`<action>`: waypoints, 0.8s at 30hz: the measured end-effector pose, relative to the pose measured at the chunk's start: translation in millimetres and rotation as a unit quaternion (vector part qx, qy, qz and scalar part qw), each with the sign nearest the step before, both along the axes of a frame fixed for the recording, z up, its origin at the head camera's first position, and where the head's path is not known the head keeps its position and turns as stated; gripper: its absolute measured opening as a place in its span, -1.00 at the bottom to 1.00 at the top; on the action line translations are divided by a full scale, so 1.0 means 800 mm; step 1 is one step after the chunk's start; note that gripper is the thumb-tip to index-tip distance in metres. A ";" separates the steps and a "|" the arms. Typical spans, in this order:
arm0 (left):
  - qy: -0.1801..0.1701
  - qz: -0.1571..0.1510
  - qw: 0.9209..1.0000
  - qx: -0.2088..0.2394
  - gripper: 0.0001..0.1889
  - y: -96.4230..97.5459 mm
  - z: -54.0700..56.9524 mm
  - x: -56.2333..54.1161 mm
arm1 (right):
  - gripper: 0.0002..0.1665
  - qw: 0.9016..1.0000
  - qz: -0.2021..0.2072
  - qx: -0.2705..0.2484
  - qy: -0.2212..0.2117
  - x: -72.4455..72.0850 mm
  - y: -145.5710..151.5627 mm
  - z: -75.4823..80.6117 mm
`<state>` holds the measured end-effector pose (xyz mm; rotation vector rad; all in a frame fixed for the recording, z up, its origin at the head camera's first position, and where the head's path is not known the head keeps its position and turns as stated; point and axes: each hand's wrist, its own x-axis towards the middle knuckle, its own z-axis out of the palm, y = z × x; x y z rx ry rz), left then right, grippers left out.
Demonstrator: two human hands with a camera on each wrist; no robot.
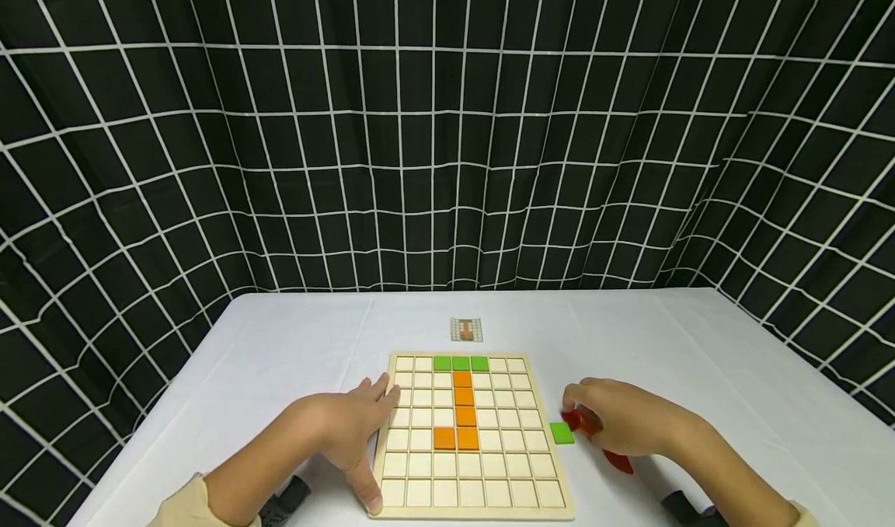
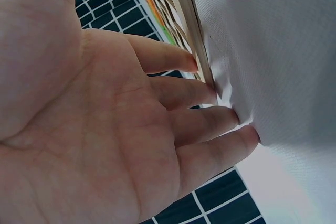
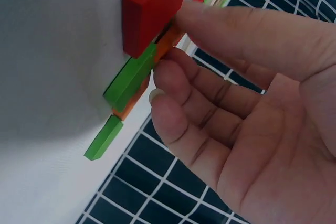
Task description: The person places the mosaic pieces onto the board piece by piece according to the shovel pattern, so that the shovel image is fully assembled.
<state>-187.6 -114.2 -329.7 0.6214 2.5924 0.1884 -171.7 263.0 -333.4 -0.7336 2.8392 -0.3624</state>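
My left hand (image 1: 355, 430) rests along the left side of a wooden grid board (image 1: 412, 496), fingers spread, thumb on its near left corner. In the left wrist view, fingertips (image 2: 181, 98) touch the board's edge and the white cloth. Green squares (image 1: 461, 364) and orange squares (image 1: 464, 396) sit in the board's cells. Right of the board, my right hand (image 1: 618, 414) is low over loose pieces with its fingers bent. A red rounded piece (image 3: 149, 17) lies by its thumb, beside a green piece (image 3: 131, 77). Whether it pinches anything is hidden.
A small picture card (image 1: 466, 329) with a gridded pattern lies behind the board. A loose green square (image 1: 562, 433) lies just off the board's right edge. White cloth (image 1: 294, 333) covers the table, and black gridded curtains (image 1: 447, 138) stand behind and beside it.
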 end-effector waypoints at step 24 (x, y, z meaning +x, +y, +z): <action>0.002 -0.002 1.000 -0.005 0.52 -0.001 -0.001 0.000 | -0.71 0.999 0.010 -0.006 0.048 -0.005 0.004 -0.003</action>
